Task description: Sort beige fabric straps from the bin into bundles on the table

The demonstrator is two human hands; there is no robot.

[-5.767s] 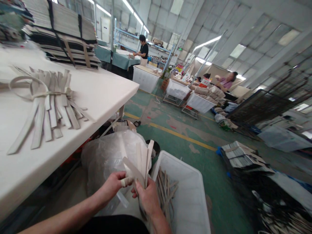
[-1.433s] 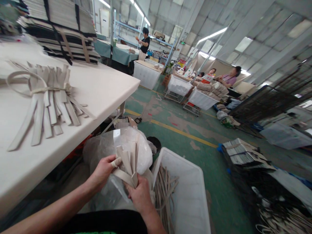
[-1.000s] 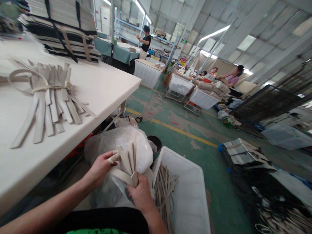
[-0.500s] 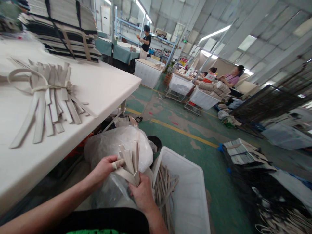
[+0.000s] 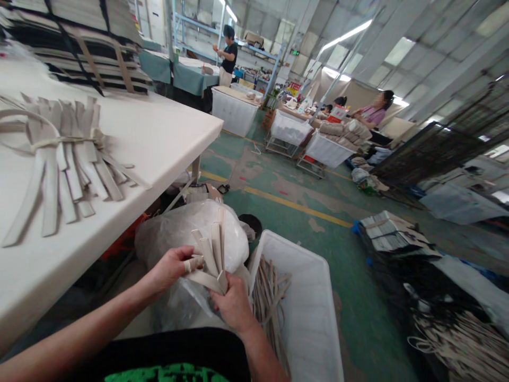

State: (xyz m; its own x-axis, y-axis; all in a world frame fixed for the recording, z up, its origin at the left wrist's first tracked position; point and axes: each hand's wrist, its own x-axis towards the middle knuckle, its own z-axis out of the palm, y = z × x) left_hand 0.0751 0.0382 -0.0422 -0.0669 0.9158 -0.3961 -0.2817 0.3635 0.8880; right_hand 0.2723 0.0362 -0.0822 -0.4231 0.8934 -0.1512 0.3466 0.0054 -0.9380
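Observation:
Several flat beige fabric strips (image 5: 214,246) fan upward from my right hand (image 5: 233,302), whose fingers are wrapped round their lower ends. My left hand (image 5: 177,268) is closed at the side of this bunch, with tape round one finger; its thumb and fingers pinch the strips' left part. Both hands are above a clear plastic bag (image 5: 159,231) beside the table. On the white table (image 5: 170,124) to the left lies a tied bundle of similar strips (image 5: 67,154), bound round its middle.
A white plastic bin (image 5: 306,297) with long strips (image 5: 270,292) along its left side stands to my right. Stacked, strapped sheets (image 5: 87,42) sit on the table's far end. Wrapped piles (image 5: 393,233) lie on the floor at right. Co-workers (image 5: 228,55) are farther back.
The camera view has turned slightly, so the table and bundle appear farther left. Both hands keep hold of the strips, with only slight finger movement on the left.

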